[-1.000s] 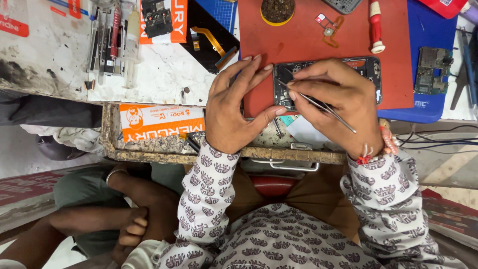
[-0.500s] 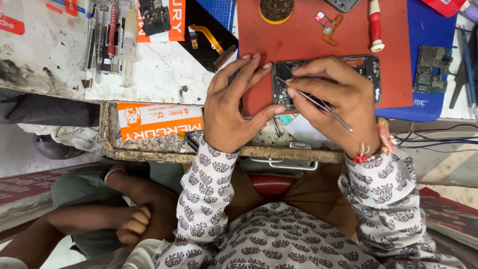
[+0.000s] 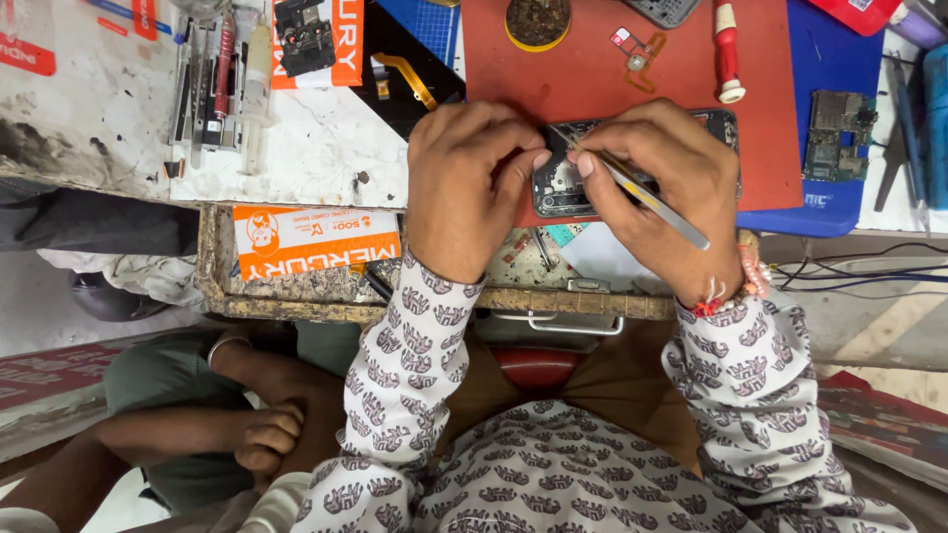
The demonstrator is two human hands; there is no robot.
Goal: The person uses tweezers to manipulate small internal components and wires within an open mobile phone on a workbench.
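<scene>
Two hands are both down on an opened phone [image 3: 563,188] that lies flat on a red work mat [image 3: 592,69], near the mat's front edge. The left hand [image 3: 469,183] is curled over the phone's left end, fingers bent and pressing it down, thumb tip right by the frame. The right hand [image 3: 667,192] is pinched shut around a pair of metal tweezers [image 3: 637,190], with the tips poking into the phone's insides at the top left and the back end sticking out toward the wrist. Most of the phone is hidden under the two hands, so only a bit of the dark inner area and the right end show. Further back on the mat sit a small round tin [image 3: 538,20] with a yellow rim and a red-and-white screwdriver [image 3: 728,54]. Right of the mat, a green circuit board [image 3: 837,133] rests on a blue mat [image 3: 839,59]. Off to the left on the scuffed white bench [image 3: 296,148] there's a row of hand tools [image 3: 212,84], well apart from the phone. Another person's arm [image 3: 197,434] shows low on the left, below the bench.
</scene>
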